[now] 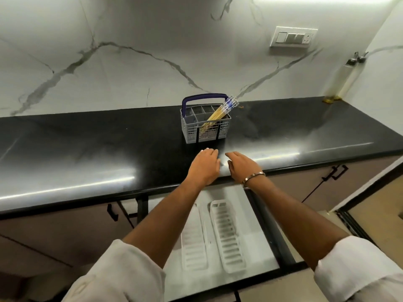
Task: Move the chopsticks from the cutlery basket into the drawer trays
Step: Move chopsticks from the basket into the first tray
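Note:
A grey cutlery basket [205,129] with a dark blue handle stands on the black counter. A bundle of yellow chopsticks [220,113] with blue-patterned tops leans to the right in its right compartment. My left hand [205,165] and my right hand [241,165] hover side by side over the counter's front edge, just short of the basket, fingers relaxed and holding nothing. Below my arms the drawer [257,240] stands pulled out with two white slotted trays in it, the left tray [193,243] and the right tray [226,236], lying lengthwise.
The black counter [87,153] runs left to right against a marble wall. An oil bottle [340,83] stands at the far right corner. A switch plate [293,37] sits on the wall. Cabinet doors with black handles [333,173] flank the drawer.

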